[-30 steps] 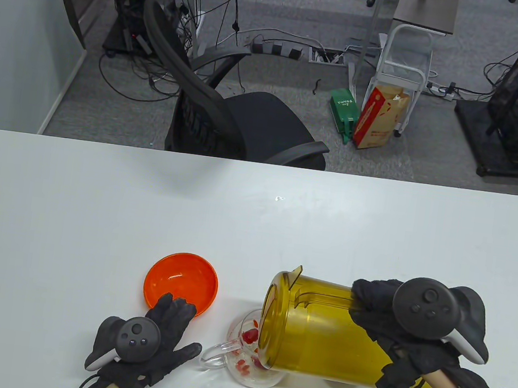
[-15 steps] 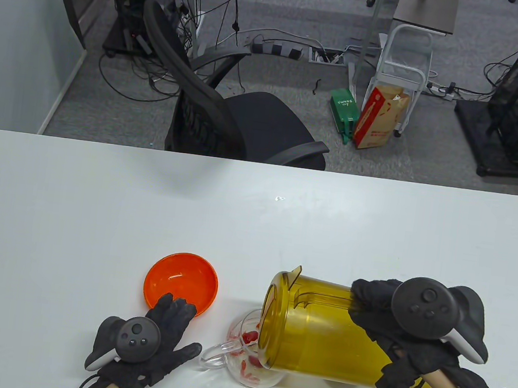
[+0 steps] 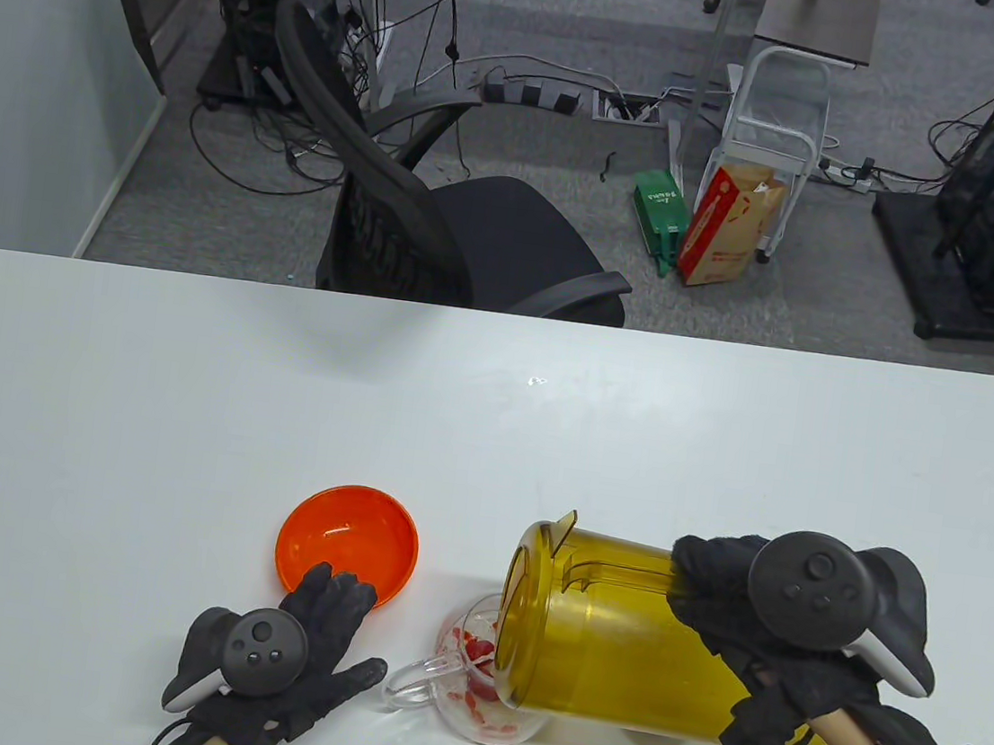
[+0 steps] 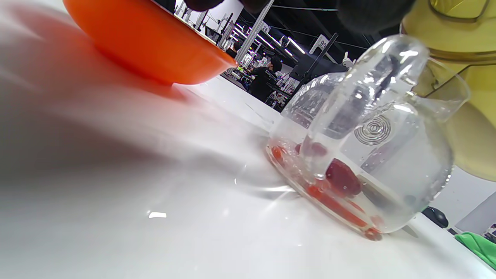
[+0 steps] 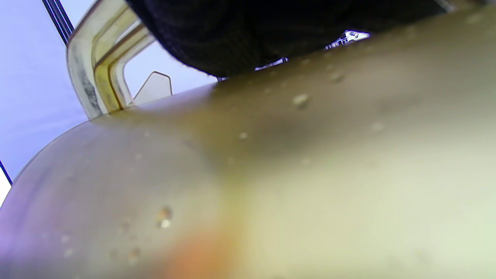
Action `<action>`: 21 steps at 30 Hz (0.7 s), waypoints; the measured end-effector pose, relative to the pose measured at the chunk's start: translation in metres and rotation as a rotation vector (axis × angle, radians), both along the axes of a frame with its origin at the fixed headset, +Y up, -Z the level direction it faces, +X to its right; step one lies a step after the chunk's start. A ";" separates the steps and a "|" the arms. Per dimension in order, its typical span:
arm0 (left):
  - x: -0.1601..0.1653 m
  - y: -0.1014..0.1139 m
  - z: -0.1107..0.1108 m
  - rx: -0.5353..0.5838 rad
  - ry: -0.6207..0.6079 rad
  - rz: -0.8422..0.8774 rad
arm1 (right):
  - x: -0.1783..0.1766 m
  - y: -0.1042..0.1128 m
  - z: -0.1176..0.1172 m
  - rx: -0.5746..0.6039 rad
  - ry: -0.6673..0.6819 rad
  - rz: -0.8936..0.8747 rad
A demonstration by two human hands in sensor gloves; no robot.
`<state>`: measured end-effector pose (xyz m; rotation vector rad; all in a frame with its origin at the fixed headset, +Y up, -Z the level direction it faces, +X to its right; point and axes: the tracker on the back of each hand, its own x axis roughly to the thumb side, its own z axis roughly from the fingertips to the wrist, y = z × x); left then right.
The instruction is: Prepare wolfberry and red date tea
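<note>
My right hand (image 3: 734,614) grips the handle of a yellow translucent pitcher (image 3: 608,644), tipped on its side with its mouth over a clear glass teapot (image 3: 477,678). The pitcher fills the right wrist view (image 5: 271,174). The teapot holds red dates and wolfberries (image 3: 481,651) in water; they show in the left wrist view (image 4: 341,178) too. My left hand (image 3: 319,640) lies flat on the table, fingers spread, its thumb close to the teapot's handle (image 3: 413,684); whether they touch I cannot tell. An orange bowl (image 3: 348,540) sits just beyond the left fingertips, and shows in the left wrist view (image 4: 147,46).
The white table (image 3: 490,426) stretches back from the objects. A black office chair (image 3: 442,230) stands behind its far edge. The near table edge lies just below my hands.
The red pieces in the teapot have shifted and swirled. The pitcher has tipped very slightly further. The left hand has not moved.
</note>
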<state>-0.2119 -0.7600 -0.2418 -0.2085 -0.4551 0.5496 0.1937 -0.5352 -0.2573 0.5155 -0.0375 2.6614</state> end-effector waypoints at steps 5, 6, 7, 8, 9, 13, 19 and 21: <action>0.000 0.000 0.000 -0.004 -0.002 0.002 | -0.001 0.001 0.000 0.001 0.003 0.004; 0.000 0.000 0.000 -0.005 -0.002 0.002 | -0.001 0.001 0.000 0.001 0.004 0.004; 0.000 0.000 0.000 -0.005 -0.002 0.001 | -0.001 0.001 0.000 0.002 0.004 0.005; 0.000 0.000 0.000 -0.004 -0.002 0.001 | -0.001 0.001 0.000 0.001 0.005 0.005; 0.000 0.000 0.000 -0.002 -0.001 0.002 | -0.001 0.001 -0.001 0.000 0.005 0.005; -0.001 0.000 0.000 0.001 0.005 0.007 | -0.002 0.001 -0.001 -0.002 0.006 0.004; -0.001 0.000 0.000 -0.001 0.003 0.003 | -0.002 0.001 -0.001 -0.003 0.008 0.006; -0.001 0.000 0.000 -0.001 0.003 0.004 | -0.002 0.001 -0.001 -0.003 0.008 0.006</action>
